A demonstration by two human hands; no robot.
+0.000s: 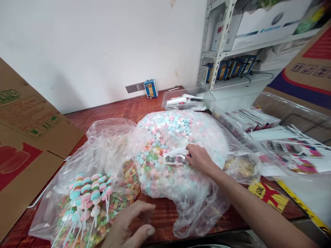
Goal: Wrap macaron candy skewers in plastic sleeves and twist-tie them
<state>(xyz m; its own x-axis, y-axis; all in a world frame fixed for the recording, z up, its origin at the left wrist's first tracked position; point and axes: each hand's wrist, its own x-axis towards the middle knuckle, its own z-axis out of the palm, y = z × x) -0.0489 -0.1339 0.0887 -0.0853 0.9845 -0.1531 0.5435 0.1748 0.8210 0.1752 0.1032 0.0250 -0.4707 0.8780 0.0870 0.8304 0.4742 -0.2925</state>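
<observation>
My right hand is closed on a small clear printed packet, holding it above a large clear bag of pastel marshmallows. My left hand is low in the picture, thumb and fingers apart, with nothing between them. Just left of it lies a clear bag of ring-shaped gummy candies. On that bag rest several marshmallow skewers in pink, blue and white, their white sticks pointing toward me.
At the back stands a clear tub of white packets and pens. Right of the marshmallows is a bag of yellowish pieces, beside a large clear bin of printed packets and sticks. Cardboard boxes flank the table.
</observation>
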